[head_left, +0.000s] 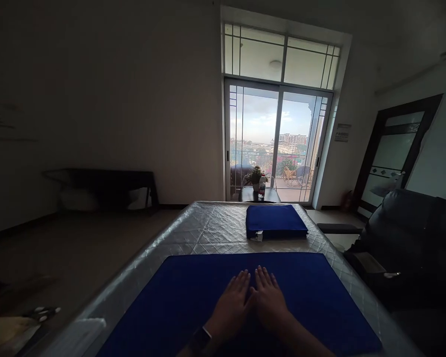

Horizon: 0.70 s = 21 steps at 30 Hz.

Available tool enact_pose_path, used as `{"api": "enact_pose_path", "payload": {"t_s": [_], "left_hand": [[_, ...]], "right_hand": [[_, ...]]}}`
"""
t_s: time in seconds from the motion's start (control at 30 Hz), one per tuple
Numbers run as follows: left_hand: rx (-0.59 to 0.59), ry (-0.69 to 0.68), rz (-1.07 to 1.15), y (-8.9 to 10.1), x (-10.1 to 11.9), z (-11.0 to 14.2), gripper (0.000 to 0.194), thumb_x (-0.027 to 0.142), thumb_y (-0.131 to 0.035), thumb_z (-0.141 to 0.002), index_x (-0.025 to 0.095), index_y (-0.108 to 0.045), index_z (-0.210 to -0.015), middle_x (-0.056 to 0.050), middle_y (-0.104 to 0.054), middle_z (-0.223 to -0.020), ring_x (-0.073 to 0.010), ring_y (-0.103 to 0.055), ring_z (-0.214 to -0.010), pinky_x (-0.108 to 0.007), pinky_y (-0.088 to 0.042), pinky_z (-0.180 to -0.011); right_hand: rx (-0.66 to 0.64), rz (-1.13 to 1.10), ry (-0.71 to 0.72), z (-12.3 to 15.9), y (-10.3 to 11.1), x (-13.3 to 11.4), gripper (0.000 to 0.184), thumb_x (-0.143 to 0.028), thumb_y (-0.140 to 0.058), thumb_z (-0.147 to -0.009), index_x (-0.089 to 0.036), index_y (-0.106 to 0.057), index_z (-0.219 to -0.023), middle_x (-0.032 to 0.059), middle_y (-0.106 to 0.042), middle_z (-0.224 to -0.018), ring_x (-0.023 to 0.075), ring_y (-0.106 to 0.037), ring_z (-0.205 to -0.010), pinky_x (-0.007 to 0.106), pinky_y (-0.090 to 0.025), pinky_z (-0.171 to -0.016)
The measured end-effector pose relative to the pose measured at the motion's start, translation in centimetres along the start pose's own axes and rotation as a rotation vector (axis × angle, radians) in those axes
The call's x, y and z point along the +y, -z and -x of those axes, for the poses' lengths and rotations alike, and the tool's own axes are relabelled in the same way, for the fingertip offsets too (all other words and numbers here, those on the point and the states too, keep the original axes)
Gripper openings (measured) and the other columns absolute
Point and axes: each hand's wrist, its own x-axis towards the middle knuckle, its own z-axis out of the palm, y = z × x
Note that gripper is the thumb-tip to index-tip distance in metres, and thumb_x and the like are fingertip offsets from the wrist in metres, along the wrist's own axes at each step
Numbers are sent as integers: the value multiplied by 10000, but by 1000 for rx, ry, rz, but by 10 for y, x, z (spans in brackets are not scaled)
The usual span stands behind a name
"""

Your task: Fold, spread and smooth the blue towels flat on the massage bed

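A blue cloth or mat (308,292) lies spread flat over the near part of the table. My left hand (232,300) rests palm down on it, fingers stretched forward, with a dark watch on the wrist. Beside it my right hand (269,297) also lies flat, its fingers extended and the thumbs close together or touching. Neither hand holds anything. Farther along the table sits a blue folded stack (277,220) with a small white tag at its front left edge.
Under the blue pieces is a table with a shiny quilted silver cover (208,223). A bottle (262,187) and a potted plant (255,174) stand on a small table before the glass door. At the right is a black leather chair (419,243); a dark bench (107,186) stands along the left wall.
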Motion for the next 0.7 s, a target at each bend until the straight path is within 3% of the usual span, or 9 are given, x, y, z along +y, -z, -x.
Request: {"api": "enact_pose_path", "payload": {"t_s": [0.17, 0.37, 0.5, 0.6, 0.7], "left_hand": [[-18, 36, 13, -3, 8, 6, 677, 560, -254, -1058, 143, -352, -1583, -123, -367, -1629, -270, -288, -1535, -494, -298, -1259], [-24, 53, -33, 8, -13, 16, 699, 590, -282, -1050, 136, -349, -1577, -148, -365, -1622, -295, -320, -1521, -536, -331, -1235], [-26, 131, -117, 14, -69, 54, 664, 569, -309, -1051, 167, -331, -1580, -120, -364, -1624, -286, -332, -1516, -532, -333, -1232], [82, 113, -273, 19, -128, 98, 590, 467, -321, -1060, 185, -354, -1577, -118, -430, -1588, -276, -422, -1471, -498, -410, -1179], [278, -24, -474, 27, -175, 140, 555, 262, -299, -1032, 247, -373, -1582, -99, -564, -1502, -242, -552, -1374, -431, -464, -1112]], "right_hand": [[-5, -39, -1, 6, -11, 5, 645, -374, -152, -1053, -61, -222, -1613, 119, -153, -1687, 237, -92, -1578, 464, -86, -1284], [-49, -39, -68, 15, 11, 13, 676, -439, -172, -1045, -79, -212, -1615, 93, -149, -1690, 236, -86, -1577, 460, -90, -1284], [-81, 26, -183, 30, 28, 49, 706, -500, -154, -1042, -97, -176, -1621, 65, -111, -1698, 230, -51, -1577, 462, -76, -1285], [-49, 100, -274, 48, 31, 106, 716, -516, -175, -1037, -102, -204, -1620, 72, -128, -1697, 248, -81, -1575, 478, -114, -1282], [27, 236, -315, 70, 22, 174, 673, -434, -211, -1033, -79, -301, -1597, 123, -202, -1681, 288, -167, -1561, 508, -209, -1261]]}}
